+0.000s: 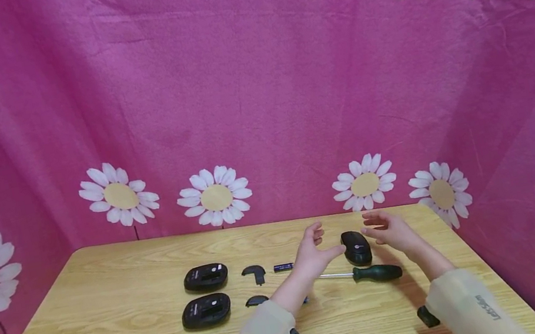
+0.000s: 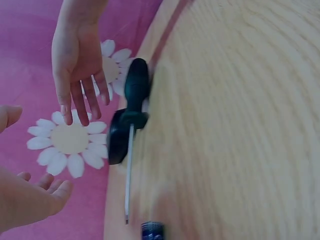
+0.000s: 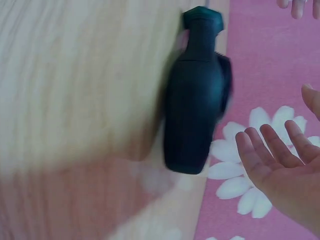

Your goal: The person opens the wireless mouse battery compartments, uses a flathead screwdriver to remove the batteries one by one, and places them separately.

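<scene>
My left hand (image 1: pixel 310 255) and right hand (image 1: pixel 392 233) hover over the table on either side of a black computer mouse (image 1: pixel 357 251), palms facing each other. The fingers of both are spread and loosely bent, with nothing held. In the head view the left thumb overlaps the mouse's left edge and the right fingertips lie close to its other side. Nearer to me lies a screwdriver (image 1: pixel 379 273) with a dark green handle and a metal shaft. In the right wrist view the screwdriver's handle (image 3: pixel 192 110) partly hides the mouse, with my right hand (image 3: pixel 285 170) off to the side.
Two black mice (image 1: pixel 205 277) (image 1: pixel 206 311) lie at the left with their undersides up. Beside them are two small black covers (image 1: pixel 254 274) (image 1: pixel 257 300). A dark blue battery (image 1: pixel 283 267) lies near my left forearm. A pink curtain (image 1: pixel 243 88) hangs behind the wooden table (image 1: pixel 127 317).
</scene>
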Motion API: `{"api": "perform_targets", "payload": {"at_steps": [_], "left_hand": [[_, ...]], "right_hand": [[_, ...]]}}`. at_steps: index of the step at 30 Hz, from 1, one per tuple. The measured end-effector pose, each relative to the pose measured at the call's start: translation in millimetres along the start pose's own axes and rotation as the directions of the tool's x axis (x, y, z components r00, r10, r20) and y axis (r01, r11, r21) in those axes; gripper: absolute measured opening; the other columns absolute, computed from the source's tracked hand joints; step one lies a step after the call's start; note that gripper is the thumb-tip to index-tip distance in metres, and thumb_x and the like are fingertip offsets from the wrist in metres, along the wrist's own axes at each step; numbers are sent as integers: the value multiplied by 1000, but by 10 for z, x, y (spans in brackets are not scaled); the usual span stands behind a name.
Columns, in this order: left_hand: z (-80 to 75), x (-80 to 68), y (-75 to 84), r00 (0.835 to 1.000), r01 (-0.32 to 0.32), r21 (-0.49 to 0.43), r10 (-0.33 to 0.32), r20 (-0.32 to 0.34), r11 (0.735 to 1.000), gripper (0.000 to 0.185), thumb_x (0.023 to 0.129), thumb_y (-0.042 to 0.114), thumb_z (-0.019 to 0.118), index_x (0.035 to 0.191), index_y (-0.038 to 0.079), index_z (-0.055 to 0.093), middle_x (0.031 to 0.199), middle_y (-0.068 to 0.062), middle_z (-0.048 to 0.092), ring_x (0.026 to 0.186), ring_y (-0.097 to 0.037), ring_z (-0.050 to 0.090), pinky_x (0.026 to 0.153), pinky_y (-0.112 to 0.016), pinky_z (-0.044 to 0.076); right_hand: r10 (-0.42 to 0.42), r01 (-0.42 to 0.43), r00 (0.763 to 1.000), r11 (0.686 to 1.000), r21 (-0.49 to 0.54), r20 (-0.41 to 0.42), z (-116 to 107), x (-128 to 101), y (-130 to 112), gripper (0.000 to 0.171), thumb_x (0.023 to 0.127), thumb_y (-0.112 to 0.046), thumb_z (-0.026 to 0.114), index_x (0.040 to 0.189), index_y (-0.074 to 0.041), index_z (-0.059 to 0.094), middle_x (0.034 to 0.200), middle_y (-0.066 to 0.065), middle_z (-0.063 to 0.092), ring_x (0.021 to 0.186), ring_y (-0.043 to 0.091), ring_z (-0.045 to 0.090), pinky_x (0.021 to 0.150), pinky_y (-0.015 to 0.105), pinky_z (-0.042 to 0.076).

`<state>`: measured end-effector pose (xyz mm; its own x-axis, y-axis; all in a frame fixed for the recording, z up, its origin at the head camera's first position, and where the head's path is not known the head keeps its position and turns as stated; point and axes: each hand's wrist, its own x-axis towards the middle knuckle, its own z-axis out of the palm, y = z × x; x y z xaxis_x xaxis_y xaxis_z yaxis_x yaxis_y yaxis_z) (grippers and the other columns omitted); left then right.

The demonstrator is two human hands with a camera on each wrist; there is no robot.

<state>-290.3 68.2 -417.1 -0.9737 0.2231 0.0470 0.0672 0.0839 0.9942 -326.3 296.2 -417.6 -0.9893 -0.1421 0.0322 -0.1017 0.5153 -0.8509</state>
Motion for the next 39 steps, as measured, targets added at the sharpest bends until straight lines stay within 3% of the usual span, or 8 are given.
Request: {"api": "perform_targets", "payload": {"at_steps": [11,16,22,28,35,39], "left_hand": [[143,70,-247,998,55,42,-55,-10,998,77,78,17,76,141,5,34,137,-23,44,128,-37,40,104,-49,37],[158,120,-311,998,66,71,-67,4,995,78,78,17,75,141,2,32,136,-26,44,127,-41,42,103,-50,38],[186,160,-348,994,83,111,-90,60,990,75,80,17,73,140,-1,32,134,-27,46,121,-41,47,100,-49,41],[261,160,-383,991,55,147,-72,113,988,69,80,15,73,135,-6,38,130,-28,50,121,-39,49,101,-46,42],[317,164,-400,986,30,174,-57,154,984,66,80,14,72,134,-9,41,134,-25,50,125,-35,47,104,-42,40],[303,152,-382,980,31,166,-63,189,986,66,82,13,71,135,-9,40,137,-24,47,126,-35,46,105,-41,38]], "right_hand": [[86,-84,996,995,-58,17,74,-10,177,56,91,-19,62,135,6,39,132,34,45,112,40,54,82,43,54],[129,-128,991,990,-50,17,85,37,269,55,91,-18,62,135,7,40,130,34,46,96,33,61,78,41,55],[183,-184,982,983,9,36,127,86,334,57,91,-18,64,136,7,38,129,33,47,84,25,57,70,32,52],[227,-231,972,968,93,55,168,94,341,57,91,-15,62,137,5,37,128,30,46,78,19,51,61,27,47],[203,-206,978,977,53,56,192,77,302,55,92,-15,61,137,8,38,127,31,47,80,18,54,65,27,50],[204,-210,977,973,97,68,217,83,277,54,93,-13,59,137,8,37,128,30,46,78,17,53,65,27,50]]}}
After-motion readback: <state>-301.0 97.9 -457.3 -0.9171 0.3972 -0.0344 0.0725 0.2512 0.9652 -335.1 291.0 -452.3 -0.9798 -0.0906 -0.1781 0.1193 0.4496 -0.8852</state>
